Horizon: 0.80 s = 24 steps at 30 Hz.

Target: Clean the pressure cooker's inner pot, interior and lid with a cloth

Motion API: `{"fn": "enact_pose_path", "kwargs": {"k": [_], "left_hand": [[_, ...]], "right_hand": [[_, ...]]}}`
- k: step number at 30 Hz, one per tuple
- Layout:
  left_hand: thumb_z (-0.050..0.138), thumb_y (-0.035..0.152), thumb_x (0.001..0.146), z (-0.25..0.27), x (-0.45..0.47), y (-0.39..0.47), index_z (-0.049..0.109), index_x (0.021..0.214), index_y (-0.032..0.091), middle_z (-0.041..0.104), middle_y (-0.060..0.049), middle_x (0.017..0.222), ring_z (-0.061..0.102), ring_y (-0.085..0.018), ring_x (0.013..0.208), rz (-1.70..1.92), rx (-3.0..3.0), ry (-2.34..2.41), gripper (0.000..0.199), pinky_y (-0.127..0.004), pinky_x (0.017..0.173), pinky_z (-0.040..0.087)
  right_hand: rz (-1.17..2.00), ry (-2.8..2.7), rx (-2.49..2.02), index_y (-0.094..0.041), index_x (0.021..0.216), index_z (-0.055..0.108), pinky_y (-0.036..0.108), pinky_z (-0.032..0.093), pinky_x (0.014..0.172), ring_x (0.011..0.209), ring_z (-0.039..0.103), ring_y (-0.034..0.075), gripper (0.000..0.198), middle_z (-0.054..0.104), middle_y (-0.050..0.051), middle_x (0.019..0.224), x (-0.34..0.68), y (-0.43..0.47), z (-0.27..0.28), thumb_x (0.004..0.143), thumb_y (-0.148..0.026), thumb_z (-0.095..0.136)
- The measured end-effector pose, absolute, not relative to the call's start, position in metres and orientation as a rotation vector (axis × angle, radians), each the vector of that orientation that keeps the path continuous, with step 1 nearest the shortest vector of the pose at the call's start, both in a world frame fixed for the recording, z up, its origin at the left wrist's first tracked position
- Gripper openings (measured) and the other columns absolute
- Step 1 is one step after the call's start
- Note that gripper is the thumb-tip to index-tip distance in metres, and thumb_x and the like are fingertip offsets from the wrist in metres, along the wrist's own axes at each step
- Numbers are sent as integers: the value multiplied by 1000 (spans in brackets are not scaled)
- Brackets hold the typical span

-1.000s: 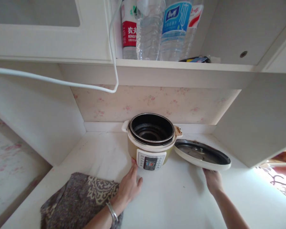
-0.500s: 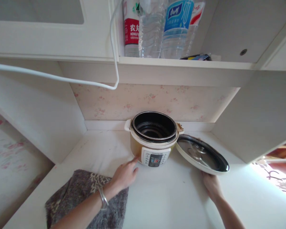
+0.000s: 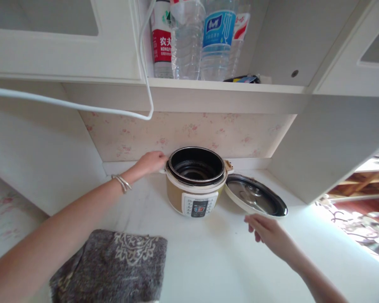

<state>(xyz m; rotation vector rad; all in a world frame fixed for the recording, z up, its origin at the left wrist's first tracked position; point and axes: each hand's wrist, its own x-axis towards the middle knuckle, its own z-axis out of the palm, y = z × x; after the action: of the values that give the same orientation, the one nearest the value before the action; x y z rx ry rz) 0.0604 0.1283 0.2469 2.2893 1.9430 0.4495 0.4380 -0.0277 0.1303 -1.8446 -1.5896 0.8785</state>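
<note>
Near the desk's (image 3: 202, 261) back edge the open cooker (image 3: 196, 183) is seated, its lid (image 3: 255, 196) laid beside it toward the right edge. The left hand (image 3: 152, 162) is placed at the cooker's left side (its grip cannot be told); by the lid, the right hand's (image 3: 270, 232) grip is loosely spread.

A silvery bangle (image 3: 122, 184) circles the left wrist, smooth and shiny, showing two slim rounded bands close together; whether they are one piece or a pair cannot be told. The left hand (image 3: 153, 161) and left forearm (image 3: 72, 223) are bare. The right hand (image 3: 268, 231), wrist and right forearm (image 3: 312, 275) are bare too.
</note>
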Motion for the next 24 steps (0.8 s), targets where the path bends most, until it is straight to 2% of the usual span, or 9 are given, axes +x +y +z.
{"fn": "enact_pose_path", "kwargs": {"k": [2,6,9,11,13,16,19,21,24], "left_hand": [[35,47,87,242,65,141,70,91,12,71,-12,96,63,-25,90,375,2267,1959,49,-30,77,41],[46,64,75,233,74,154,71,88,15,70,-20,100,64,-35,94,288,2138,2004,57,-36,76,43],[63,52,62,229,75,158,71,74,16,71,-21,92,63,-37,92,412,2026,1989,39,-37,73,42],[66,44,59,228,75,159,68,65,17,71,-17,78,64,-33,84,477,1974,1950,28,-34,69,41],[66,40,59,226,74,158,64,57,17,65,-11,62,63,-27,71,543,1929,1888,23,-31,62,39],[64,41,64,225,73,153,57,49,18,51,-4,44,51,-18,49,700,1828,1760,28,-29,51,32],[62,41,67,228,74,149,51,48,19,43,0,40,40,-13,40,878,1701,1613,31,-28,45,26],[62,39,67,233,75,148,50,49,19,44,0,42,39,-12,40,995,1607,1518,30,-27,44,25],[63,37,68,245,78,148,51,56,18,48,0,49,42,-11,43,1164,1470,1381,25,-26,43,28]], "right_hand": [[726,-1635,-1836,-20,70,64,26,40,52,54,57,16,50,59,2,54,420,-5,168,84,-62,42],[492,-1741,-1884,-19,80,67,27,42,58,61,61,18,57,67,6,66,391,57,214,88,-63,32],[356,-1889,-2094,-15,85,70,31,44,69,80,65,25,56,70,15,84,375,98,222,87,-59,37],[289,-1913,-2188,-12,90,71,33,44,76,93,64,30,49,69,20,96,370,116,223,83,-53,47],[292,-1887,-2205,-10,91,72,34,44,77,97,63,32,42,69,21,99,369,125,224,78,-46,54],[374,-1854,-2156,-12,72,71,31,44,70,83,65,27,32,69,16,78,372,129,229,76,-39,55],[460,-1781,-2063,-14,53,61,28,42,59,57,60,19,37,58,8,50,374,128,239,79,-39,51],[499,-1703,-1976,-16,50,55,27,40,53,46,52,15,38,51,4,42,373,128,247,80,-40,49],[527,-1580,-1818,-19,54,49,24,37,46,40,44,11,35,47,0,43,368,129,262,83,-39,47]]}}
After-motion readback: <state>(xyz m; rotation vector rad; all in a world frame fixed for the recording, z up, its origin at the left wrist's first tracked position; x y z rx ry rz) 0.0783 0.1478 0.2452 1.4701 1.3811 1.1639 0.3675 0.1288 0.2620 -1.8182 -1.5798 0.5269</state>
